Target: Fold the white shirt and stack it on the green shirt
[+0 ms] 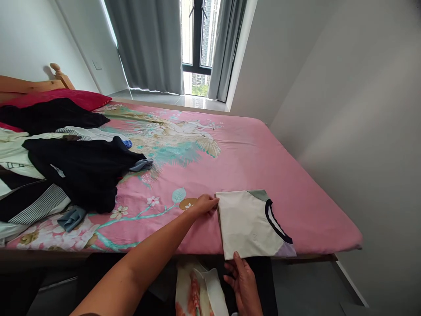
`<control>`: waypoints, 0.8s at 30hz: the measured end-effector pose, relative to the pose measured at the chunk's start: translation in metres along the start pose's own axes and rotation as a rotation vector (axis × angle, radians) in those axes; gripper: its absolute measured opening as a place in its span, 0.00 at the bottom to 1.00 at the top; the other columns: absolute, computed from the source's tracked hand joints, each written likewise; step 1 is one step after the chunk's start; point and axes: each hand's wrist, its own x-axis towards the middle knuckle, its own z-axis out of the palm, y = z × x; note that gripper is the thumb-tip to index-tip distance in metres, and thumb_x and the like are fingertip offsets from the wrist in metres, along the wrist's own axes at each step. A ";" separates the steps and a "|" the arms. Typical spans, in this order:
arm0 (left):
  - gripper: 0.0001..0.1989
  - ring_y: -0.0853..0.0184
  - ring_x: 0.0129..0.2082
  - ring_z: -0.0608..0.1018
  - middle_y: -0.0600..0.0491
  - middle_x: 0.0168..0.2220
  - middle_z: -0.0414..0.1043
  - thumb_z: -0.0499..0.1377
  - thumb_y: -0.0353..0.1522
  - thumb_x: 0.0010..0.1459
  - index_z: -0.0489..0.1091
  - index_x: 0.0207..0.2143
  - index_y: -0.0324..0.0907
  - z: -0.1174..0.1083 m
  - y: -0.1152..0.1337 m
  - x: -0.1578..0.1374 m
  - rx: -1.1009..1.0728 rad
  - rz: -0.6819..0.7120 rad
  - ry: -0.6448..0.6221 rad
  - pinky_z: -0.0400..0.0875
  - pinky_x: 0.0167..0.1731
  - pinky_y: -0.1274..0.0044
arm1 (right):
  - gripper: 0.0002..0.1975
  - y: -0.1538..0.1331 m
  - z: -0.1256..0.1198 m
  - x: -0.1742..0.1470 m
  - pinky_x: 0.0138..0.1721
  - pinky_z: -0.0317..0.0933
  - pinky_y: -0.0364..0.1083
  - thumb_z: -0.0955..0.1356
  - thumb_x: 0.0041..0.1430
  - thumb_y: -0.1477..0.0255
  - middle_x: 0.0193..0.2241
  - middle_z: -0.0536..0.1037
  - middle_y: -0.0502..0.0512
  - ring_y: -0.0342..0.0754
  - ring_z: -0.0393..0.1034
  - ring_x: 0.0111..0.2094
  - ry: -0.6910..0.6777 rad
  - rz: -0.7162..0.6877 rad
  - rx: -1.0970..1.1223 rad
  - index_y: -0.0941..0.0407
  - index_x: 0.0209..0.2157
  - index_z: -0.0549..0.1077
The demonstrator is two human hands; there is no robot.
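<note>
A cream T-shirt point(246, 224) lies folded flat into a near-rectangle at the front edge of the bed. Its dark-trimmed neckline faces right, with green and lilac patches at the shoulders. My left hand point(205, 205) is closed on the shirt's far left corner, thumb and fingers pinched at the edge. At the near left corner, my right hand point(242, 281) has a fingertip over the shirt's edge; its other fingers curl below, partly hidden. That near edge slightly overhangs the mattress.
Under the shirt is a pink bedsheet point(237, 145) with a bird and blossom print. Crumpled clothes, including a black garment point(88, 166), are piled on the left. A red pillow point(88, 100) rests by the wooden headboard point(29, 85). Grey curtains point(148, 44) flank the window.
</note>
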 end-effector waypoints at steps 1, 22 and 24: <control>0.16 0.69 0.20 0.73 0.51 0.24 0.72 0.59 0.43 0.50 0.67 0.24 0.38 0.003 -0.004 -0.010 -0.025 -0.032 -0.068 0.66 0.21 0.78 | 0.26 0.000 0.002 0.000 0.22 0.66 0.42 0.74 0.41 0.55 0.31 0.71 0.50 0.45 0.69 0.34 -0.002 0.000 0.001 0.58 0.36 0.67; 0.18 0.70 0.25 0.76 0.50 0.31 0.73 0.61 0.42 0.50 0.65 0.38 0.39 0.072 -0.045 -0.095 -0.756 -0.062 -0.175 0.71 0.30 0.76 | 0.24 0.000 0.003 -0.012 0.22 0.62 0.39 0.75 0.42 0.60 0.29 0.74 0.48 0.41 0.68 0.27 -0.029 0.029 0.157 0.56 0.37 0.67; 0.21 0.68 0.23 0.76 0.51 0.29 0.73 0.61 0.44 0.49 0.64 0.39 0.40 0.071 -0.042 -0.093 -0.742 -0.101 -0.174 0.72 0.28 0.74 | 0.23 0.000 0.002 -0.012 0.22 0.62 0.39 0.75 0.42 0.60 0.29 0.74 0.47 0.40 0.68 0.27 -0.035 0.022 0.165 0.56 0.38 0.66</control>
